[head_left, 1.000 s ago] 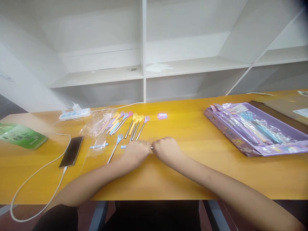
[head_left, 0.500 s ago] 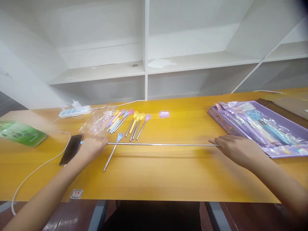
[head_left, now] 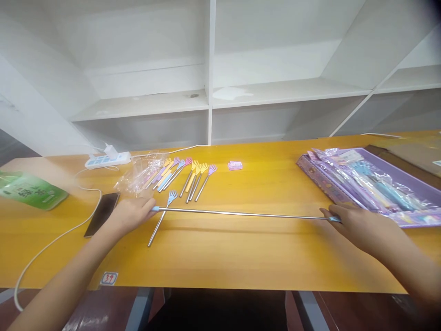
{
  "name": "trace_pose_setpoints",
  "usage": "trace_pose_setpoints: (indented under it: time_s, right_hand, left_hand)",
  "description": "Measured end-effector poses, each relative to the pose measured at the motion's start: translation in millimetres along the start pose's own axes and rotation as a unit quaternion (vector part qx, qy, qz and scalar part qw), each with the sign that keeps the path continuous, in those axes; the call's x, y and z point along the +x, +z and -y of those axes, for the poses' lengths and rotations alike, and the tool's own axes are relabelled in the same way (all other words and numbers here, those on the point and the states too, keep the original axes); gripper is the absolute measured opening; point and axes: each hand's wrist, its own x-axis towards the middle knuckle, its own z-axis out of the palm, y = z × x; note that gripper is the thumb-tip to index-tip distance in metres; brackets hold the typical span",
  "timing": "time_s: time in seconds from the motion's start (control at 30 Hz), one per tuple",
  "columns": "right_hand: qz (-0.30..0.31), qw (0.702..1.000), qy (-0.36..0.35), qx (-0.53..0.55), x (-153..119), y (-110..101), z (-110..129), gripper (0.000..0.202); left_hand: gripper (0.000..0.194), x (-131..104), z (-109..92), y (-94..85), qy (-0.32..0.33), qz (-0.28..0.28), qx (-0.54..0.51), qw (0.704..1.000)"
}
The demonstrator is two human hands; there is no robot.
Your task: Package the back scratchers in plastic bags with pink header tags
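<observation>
A telescopic back scratcher, its thin metal rod drawn out long, stretches across the table between my hands. My left hand is closed around one end, where a short light-blue piece shows. At the other end, my right hand grips a light-blue part, mostly covered by the fingers. Beneath the rod near my left hand lies a short blue-headed back scratcher. Behind it are several collapsed back scratchers with yellow, purple, blue and pink claw heads.
A purple display box of bagged back scratchers stands at the right. Small pink-purple labels lie mid-table. To the left are a phone, a green bag, a power strip with cable, and clear plastic bags.
My right hand has moved right and slightly toward me, and the rod spans a longer distance, tilting down to the right. Light-blue parts now show at both hands.
</observation>
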Motion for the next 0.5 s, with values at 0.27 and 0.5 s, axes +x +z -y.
trace_pose_setpoints:
  time_s: [0.27, 0.5]
  right_hand:
    - [-0.018, 0.998, 0.047, 0.038, 18.2, -14.2, 23.4, 0.036]
    - [-0.106, 0.994, -0.008, 0.014, 23.0, -43.8, 85.8, 0.036]
  left_hand:
    - [0.033, 9.5, -2.1, -0.7, 0.054, 0.021, 0.017, 0.998]
    - [0.03, 44.0, -39.8, -13.1, 0.08, 0.021, -0.019, 0.996]
